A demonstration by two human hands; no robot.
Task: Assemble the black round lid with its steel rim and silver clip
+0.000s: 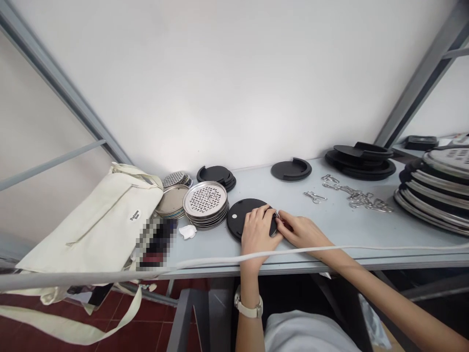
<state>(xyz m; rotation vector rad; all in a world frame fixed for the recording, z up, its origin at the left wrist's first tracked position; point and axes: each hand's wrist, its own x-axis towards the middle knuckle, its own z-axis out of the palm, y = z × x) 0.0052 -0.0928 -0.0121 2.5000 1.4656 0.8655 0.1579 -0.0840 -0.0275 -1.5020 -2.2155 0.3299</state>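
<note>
A black round disc [237, 222] with a small white dot lies flat near the table's front edge. My left hand [258, 230], wearing a watch on its wrist, lies over the disc's right part and grips it, fingers curved over the top and the thumb by the right edge. Against that edge, my right hand [298, 230] pinches a small shiny metal clip [277, 215], mostly hidden by the fingers. To the right lie loose metal clips [314, 197] and a heap of them [362, 199]. Left of the disc stands a stack of round metal grater plates [205, 200].
More black round pieces [216, 176] lie behind the graters, one black holder [291, 169] by the wall, others [361, 161] farther right. A tall stack of discs [432, 195] stands far right. A cream bag [91, 220] fills the left; a white cable [311, 249] crosses in front.
</note>
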